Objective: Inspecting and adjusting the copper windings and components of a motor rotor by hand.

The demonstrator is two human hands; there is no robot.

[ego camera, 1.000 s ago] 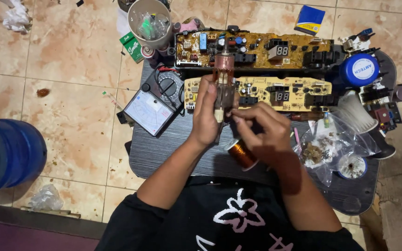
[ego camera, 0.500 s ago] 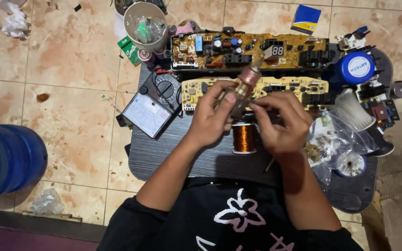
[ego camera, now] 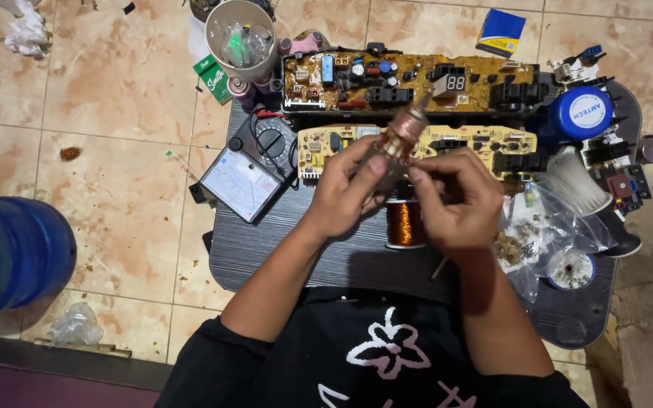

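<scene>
My left hand (ego camera: 349, 185) grips a small motor armature (ego camera: 400, 137) with copper windings, tilted up to the right above a dark table (ego camera: 281, 249). My right hand (ego camera: 455, 198) is closed on the armature's lower end, fingers pinched against it. A spool of copper wire (ego camera: 404, 224) stands on the table just below both hands. Two circuit boards lie beyond the hands: a yellow one (ego camera: 478, 143) and a brown one (ego camera: 417, 79) further back.
An analogue multimeter (ego camera: 247, 170) lies at the table's left. A cup of small parts (ego camera: 241, 39), a blue round lid (ego camera: 580, 113), a white brush (ego camera: 577, 181) and a plastic bag (ego camera: 527, 242) crowd the table. A blue water jug (ego camera: 9, 253) stands on the tiled floor.
The armature went from upright to tilted right. My right hand rose from the wire spool to the armature, leaving the spool standing on the table.
</scene>
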